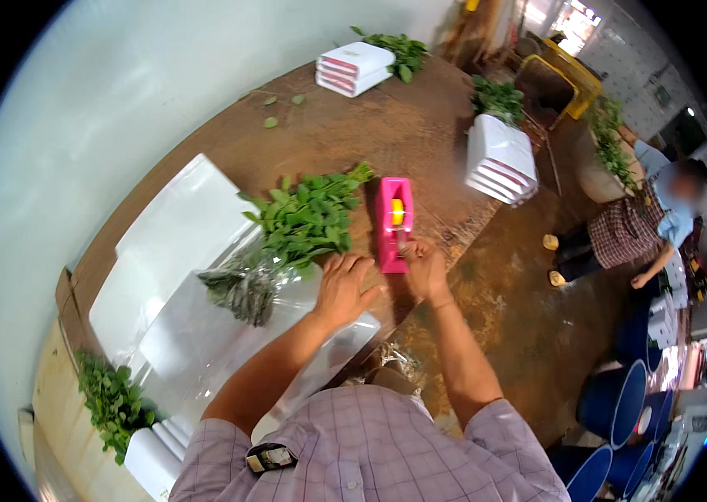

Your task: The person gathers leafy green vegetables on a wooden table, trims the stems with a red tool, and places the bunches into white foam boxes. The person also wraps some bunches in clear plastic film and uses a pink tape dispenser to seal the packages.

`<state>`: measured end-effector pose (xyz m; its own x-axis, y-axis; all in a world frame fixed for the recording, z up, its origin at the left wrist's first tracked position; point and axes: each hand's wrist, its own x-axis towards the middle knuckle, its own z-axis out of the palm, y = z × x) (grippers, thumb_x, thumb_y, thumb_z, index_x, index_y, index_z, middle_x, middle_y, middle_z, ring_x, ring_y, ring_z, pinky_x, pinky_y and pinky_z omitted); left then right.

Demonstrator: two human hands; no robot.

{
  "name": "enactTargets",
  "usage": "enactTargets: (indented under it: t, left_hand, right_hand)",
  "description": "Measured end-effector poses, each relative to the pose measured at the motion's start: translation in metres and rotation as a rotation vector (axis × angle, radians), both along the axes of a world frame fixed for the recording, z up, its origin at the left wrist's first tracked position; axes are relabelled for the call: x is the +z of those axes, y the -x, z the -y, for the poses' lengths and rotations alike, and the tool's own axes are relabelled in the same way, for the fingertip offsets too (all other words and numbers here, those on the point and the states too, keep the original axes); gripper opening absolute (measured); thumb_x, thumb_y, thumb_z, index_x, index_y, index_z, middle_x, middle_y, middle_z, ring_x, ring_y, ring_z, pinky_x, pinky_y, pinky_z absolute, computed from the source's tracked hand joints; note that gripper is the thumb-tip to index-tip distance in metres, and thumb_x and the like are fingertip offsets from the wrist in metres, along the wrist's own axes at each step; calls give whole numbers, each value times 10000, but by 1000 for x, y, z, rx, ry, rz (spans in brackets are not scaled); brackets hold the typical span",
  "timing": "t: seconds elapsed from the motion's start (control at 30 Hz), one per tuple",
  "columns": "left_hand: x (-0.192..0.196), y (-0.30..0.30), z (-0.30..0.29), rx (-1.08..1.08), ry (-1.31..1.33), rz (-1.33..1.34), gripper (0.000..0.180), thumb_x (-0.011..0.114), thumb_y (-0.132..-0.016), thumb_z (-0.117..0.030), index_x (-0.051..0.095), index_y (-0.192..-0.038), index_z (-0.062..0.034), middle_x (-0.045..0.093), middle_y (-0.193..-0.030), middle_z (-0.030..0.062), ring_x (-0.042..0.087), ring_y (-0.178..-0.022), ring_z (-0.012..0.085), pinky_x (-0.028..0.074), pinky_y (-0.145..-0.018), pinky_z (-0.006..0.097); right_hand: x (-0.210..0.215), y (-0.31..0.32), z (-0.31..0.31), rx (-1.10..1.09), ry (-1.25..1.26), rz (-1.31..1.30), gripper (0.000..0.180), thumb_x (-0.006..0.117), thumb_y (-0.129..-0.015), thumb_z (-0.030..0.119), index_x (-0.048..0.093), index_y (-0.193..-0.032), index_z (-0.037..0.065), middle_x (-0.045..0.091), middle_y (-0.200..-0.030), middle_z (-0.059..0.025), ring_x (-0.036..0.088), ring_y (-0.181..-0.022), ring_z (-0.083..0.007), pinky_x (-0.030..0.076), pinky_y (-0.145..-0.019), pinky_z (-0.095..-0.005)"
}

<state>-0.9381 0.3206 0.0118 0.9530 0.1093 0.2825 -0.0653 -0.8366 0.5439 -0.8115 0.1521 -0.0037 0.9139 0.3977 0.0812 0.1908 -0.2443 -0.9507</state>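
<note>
A pink tape dispenser (393,224) with a yellow-cored roll (398,212) stands on the brown table in front of me. At its near end my right hand (426,269) is closed in a pinch on the tape, which is mostly hidden by the fingers. My left hand (343,289) lies palm down, thumb apart, just left of the dispenser. Beside that hand is a bunch of leafy green stems (307,216), its lower part in a clear plastic sleeve (286,276). Darker leaves (245,294) show through the plastic nearer to me.
White sheets (178,234) cover the table's left side. White-wrapped leafy bundles (355,69) (500,159) lie farther off, another (153,460) at lower left. A wall borders the left. At right, a person in an apron (625,230) stands near blue tubs (612,402).
</note>
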Motion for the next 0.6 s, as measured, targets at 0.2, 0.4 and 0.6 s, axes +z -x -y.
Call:
enactTargets:
  t: [0.2,0.4,0.6]
  left_hand:
    - [-34,-40,57,76,1287,-312,411,710,-861,-406,667,-1042,-40,674,-985,5,611,-886,116,474,-797,261]
    - [-30,-65,68,170,1416,-631,344,745,-811,-438,691,-953,-129,692,-913,-3,646,-832,137,485,-732,306]
    - [-36,-45,51,-46,299,-476,333,655,-867,-391,693,-881,-61,696,-819,124,660,-702,298,507,-653,433]
  right_hand:
    - [-4,145,104,22,115,-378,213,588,-962,197,630,-850,21,567,-751,25,485,-719,-59,429,-630,-239]
    - [-41,205,167,15,-12,-889,234,622,-948,256,670,-839,55,615,-738,29,526,-683,-64,449,-628,-242]
    - [-87,230,162,77,137,-757,249,622,-949,256,650,-816,47,548,-697,44,458,-660,-54,399,-606,-234]
